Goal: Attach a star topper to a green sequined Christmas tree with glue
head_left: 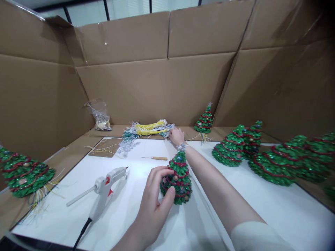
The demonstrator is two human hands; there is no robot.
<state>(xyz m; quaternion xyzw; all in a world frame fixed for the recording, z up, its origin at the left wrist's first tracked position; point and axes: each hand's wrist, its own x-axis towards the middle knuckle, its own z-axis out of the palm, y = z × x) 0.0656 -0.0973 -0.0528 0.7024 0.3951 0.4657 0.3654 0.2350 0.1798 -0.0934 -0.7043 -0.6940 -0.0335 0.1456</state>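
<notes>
- Green and glittery, the small Christmas tree is stood upright near the front of the white work surface, wound with red garland and topped in silver.
- Its left flank is cupped by the left hand: fingers and thumb are held curved and apart, fingertips at the tree's near left side; how firmly it is gripped cannot be told.
- Now the key relation: the tree is set just right of the left hand, long axis vertical, so the left is plainly the nearer hand.
- Past the tree's right side the right forearm is stretched, and the right hand is placed well beyond, at the right end of the wire bundle, which is laid crosswise. Its fingers are bent downward and partly hidden; whether anything is pinched cannot be told.
- Between hands and bundle, a wooden-handled awl is laid sideways; a silvery pile is spread farther left.
- Nearer on the left, a glue gun is rested, glue stick poking out behind.
- Outermost, more decorated trees are ranged: one at far left, one at the back, a cluster at right, all backed by cardboard walls.
</notes>
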